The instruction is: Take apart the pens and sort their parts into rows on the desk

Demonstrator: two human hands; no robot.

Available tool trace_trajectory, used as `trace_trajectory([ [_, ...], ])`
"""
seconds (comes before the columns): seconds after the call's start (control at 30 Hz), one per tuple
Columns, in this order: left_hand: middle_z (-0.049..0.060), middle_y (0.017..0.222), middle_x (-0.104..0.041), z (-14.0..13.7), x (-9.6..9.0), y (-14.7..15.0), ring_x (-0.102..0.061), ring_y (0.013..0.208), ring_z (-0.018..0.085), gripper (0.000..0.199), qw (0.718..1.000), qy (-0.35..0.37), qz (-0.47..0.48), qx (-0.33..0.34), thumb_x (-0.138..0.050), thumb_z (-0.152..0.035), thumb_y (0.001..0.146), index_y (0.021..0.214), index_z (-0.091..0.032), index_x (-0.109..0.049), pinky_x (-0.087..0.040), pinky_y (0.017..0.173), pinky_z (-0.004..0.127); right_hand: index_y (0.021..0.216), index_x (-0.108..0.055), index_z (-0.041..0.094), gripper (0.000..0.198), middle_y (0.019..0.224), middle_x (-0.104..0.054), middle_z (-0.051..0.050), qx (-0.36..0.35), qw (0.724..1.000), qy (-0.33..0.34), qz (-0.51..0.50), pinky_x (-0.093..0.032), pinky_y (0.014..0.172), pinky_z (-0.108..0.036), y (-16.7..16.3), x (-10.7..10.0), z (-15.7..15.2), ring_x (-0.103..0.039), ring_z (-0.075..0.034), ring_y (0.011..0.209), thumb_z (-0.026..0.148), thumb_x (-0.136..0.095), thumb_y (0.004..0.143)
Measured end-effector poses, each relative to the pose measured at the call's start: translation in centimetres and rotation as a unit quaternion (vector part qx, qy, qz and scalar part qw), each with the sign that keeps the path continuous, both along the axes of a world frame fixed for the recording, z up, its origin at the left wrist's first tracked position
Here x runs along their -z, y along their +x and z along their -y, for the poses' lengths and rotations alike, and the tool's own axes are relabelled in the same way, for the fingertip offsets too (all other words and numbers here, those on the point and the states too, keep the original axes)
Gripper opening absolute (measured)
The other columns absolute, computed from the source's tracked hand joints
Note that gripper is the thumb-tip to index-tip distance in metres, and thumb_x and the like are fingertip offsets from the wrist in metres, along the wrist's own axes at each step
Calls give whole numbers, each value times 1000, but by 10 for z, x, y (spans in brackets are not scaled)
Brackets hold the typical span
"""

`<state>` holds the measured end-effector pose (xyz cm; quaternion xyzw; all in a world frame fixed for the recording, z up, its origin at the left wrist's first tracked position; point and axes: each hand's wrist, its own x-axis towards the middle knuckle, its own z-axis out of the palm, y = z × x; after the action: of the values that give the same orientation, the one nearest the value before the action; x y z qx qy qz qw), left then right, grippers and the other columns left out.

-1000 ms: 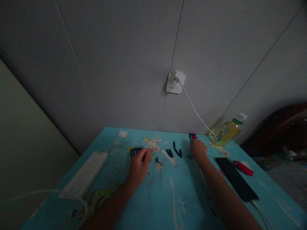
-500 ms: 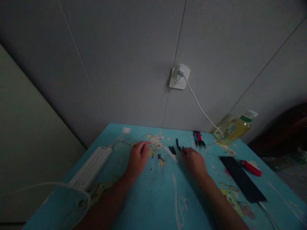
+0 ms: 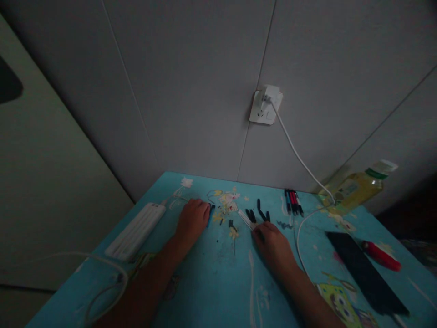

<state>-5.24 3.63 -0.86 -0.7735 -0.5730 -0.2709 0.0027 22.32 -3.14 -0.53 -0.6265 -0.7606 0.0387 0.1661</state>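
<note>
My left hand [image 3: 193,217] rests low over the table with its fingers curled together. At its fingertips is a blue pen barrel [image 3: 210,217], slanting along the thumb side. Fingers bent, my right hand [image 3: 272,240] pinches at the near end of thin white sticks [image 3: 245,218], which look like pen parts. Just behind it lie black pen pieces [image 3: 251,215] and a longer dark piece [image 3: 260,209]. Small dark bits [image 3: 232,225] are scattered between the hands. The fingertips of my right hand are partly hidden.
Several pens [image 3: 293,202] lie side by side at the back. To the right are a bottle of yellow liquid [image 3: 357,189], a black phone-like slab [image 3: 365,271] and a red-handled object [image 3: 381,256]. A white power strip [image 3: 136,231] sits left; a white cable [image 3: 302,161] hangs from the wall socket.
My left hand has shifted left, and the blue barrel now shows beside it. My right hand has come nearer, off the dark pieces and onto the white sticks. The view has turned slightly left.
</note>
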Motion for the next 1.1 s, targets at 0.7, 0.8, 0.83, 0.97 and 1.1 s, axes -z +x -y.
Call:
trace_trajectory([
  [0.7,10,96,-66,19,4,19,-58,95,26,19,994,-63,-81,-25,-55,-25,91,89,-19,-73,-42,82,36,97,-65,18,21,92,-69,-10,32,999,31,-12,-45,84,-31,0,9,-4,-63,-23,92,20,-44,98],
  [0.8,10,94,-67,21,5,21,-58,93,26,18,995,-62,-74,-20,-55,-22,91,92,-19,-73,-43,83,37,96,-65,18,20,92,-69,-10,27,999,31,-13,-45,84,-32,0,7,-4,-63,-24,92,19,-46,97],
  [0.83,10,94,-67,22,5,22,-59,92,26,18,996,-61,-70,-17,-54,-21,91,92,-19,-72,-43,83,37,95,-65,18,19,92,-69,-10,23,999,30,-13,-45,84,-32,-1,6,-4,-63,-24,92,19,-46,97],
  [0.97,9,97,-68,21,6,24,-60,91,24,22,998,-52,-44,-6,-49,-19,95,98,-18,-71,-44,85,37,94,-66,19,18,92,-69,-8,-8,999,33,-12,-45,85,-31,-4,5,0,-62,-22,90,21,-49,97],
  [1.1,9,104,-66,20,3,26,-60,98,23,28,999,-34,-5,0,-45,-19,98,119,-18,-64,-45,90,34,102,-67,20,18,96,-68,-7,-33,999,36,-21,-45,87,-32,-9,4,1,-62,-22,92,27,-52,97],
])
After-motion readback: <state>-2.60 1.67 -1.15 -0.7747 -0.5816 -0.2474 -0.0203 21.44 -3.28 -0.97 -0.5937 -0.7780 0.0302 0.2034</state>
